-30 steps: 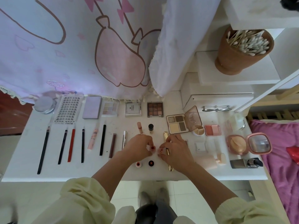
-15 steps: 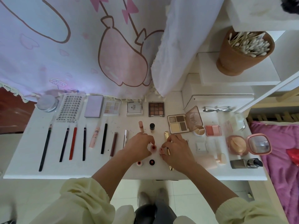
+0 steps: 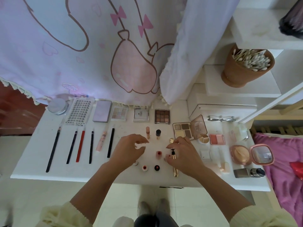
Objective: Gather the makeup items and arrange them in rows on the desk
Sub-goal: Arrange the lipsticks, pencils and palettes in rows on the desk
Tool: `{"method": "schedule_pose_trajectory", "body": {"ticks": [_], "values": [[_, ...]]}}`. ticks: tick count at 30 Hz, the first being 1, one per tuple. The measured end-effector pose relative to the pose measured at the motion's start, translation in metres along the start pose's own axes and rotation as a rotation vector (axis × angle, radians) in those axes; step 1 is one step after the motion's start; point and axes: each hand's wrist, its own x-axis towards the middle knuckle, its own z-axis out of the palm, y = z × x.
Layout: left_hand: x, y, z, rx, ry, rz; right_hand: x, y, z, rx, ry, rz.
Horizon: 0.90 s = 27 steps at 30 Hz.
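Observation:
Makeup lies in rows on the white desk. Palettes line the back and pencils lie side by side at the left. A red lipstick stands free in the middle, with two more in front of it. My left hand hovers left of it, fingers loosely curled and holding nothing. My right hand pinches a small pink lipstick just right of the red one, above a gold tube lying lengthwise.
An open eyeshadow palette, blush, mirrored pink compact and foundation bottle crowd the desk's right side. A pot of cotton swabs sits on the white shelf. A curtain hangs behind the desk. A pink bedcover lies at the right.
My left hand has let go of the red lipstick, which now stands alone, and has drawn back to the left. My right hand stays by the pink lipstick.

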Motion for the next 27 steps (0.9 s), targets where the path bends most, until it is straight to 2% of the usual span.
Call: {"method": "schedule_pose_trajectory", "body": {"ticks": [3,5,8,12,15,18,22,25,27], "values": [[0.001,-0.004,-0.007,-0.125,0.205,-0.071,0.008,-0.018,-0.021,0.066,0.088,-0.06],[0.009,-0.007,-0.006,-0.181,0.269,-0.107,0.022,-0.033,-0.034,0.054,0.145,-0.107],[0.026,-0.012,0.0,-0.139,0.204,-0.14,0.046,-0.053,-0.042,-0.002,0.178,-0.153],[0.048,-0.02,0.012,0.05,0.021,-0.152,0.066,-0.07,-0.035,-0.056,0.091,-0.151],[0.059,-0.023,0.018,0.087,0.006,-0.096,0.076,-0.073,-0.029,-0.116,0.024,-0.142],[0.061,-0.02,0.02,0.073,0.057,-0.068,0.081,-0.072,-0.025,-0.1,0.006,-0.155],[0.059,-0.018,0.016,-0.025,0.135,-0.018,0.082,-0.067,-0.025,0.034,0.059,-0.113],[0.053,-0.011,0.002,-0.067,0.203,0.074,0.076,-0.067,-0.045,0.268,0.186,-0.018],[0.045,0.0,-0.01,-0.085,0.213,0.14,0.07,-0.07,-0.062,0.456,0.211,0.043]]}}
